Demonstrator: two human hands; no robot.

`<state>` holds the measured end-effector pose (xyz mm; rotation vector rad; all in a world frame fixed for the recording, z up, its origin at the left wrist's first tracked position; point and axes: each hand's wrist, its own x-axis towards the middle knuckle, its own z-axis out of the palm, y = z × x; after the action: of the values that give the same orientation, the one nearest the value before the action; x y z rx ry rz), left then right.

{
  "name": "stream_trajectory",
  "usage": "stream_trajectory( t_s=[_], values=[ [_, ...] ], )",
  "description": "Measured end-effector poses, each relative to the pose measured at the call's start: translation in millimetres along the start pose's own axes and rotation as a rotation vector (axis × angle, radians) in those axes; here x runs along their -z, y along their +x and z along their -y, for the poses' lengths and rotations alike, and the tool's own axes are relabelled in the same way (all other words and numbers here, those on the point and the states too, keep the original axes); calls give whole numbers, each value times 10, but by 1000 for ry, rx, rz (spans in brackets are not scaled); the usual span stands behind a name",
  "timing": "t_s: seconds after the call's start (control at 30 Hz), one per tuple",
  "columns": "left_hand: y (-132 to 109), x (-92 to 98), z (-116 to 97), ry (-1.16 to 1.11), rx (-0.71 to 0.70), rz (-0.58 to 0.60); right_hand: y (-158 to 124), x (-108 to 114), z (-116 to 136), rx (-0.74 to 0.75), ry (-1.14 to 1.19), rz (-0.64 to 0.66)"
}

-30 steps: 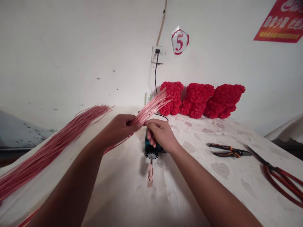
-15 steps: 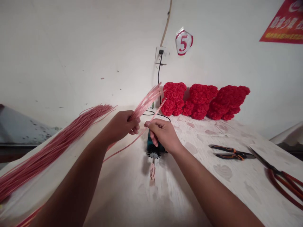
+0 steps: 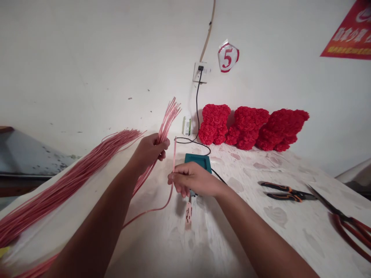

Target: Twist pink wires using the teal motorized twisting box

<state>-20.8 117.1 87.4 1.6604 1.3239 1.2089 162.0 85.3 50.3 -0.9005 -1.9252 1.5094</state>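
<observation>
1. Nearest, a small pink piece (image 3: 188, 214) sticks out toward the person from the teal machine (image 3: 204, 158) on the counter (image 3: 150, 251).
2. The right hand (image 3: 197, 179) pinches a few thin strands (image 3: 174, 156) over the machine's left side. To do this well, pinch gently but firmly, and keep them apart from the rest so nothing tangles.
3. These strands run mostly up and down: tips point up, and the long tail bends down to the left.
4. A bit farther, the left hand (image 3: 149, 151) wraps round a thick pink bunch (image 3: 168, 121). Its tips lean up and right; its tail slants down left.
5. Farthest, red flower bears (image 3: 215, 123) sit by the wall.
</observation>
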Motion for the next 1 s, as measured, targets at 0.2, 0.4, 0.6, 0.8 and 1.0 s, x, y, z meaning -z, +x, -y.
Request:
stream_trajectory(
  t_s=[0.2, 0.4, 0.6, 0.8, 1.0],
  values=[
    [0, -18, 7, -203, 37, 83, -3, -27, 40, 2, 22, -83],
    [-60, -62, -62, -334, 42, 183, 12, -65, 47, 37, 15, -134],
    [-103, -121, -66, -315, 57, 197, 24, -122, 21, 46, -26, -136],
    [-89, -152, -14, -449, 41, 281, 43, -156, 16, 85, -1, -274],
    [-58, -172, 16, -420, 58, 247, 26, -79, 29, 84, -49, -292]
  ],
)
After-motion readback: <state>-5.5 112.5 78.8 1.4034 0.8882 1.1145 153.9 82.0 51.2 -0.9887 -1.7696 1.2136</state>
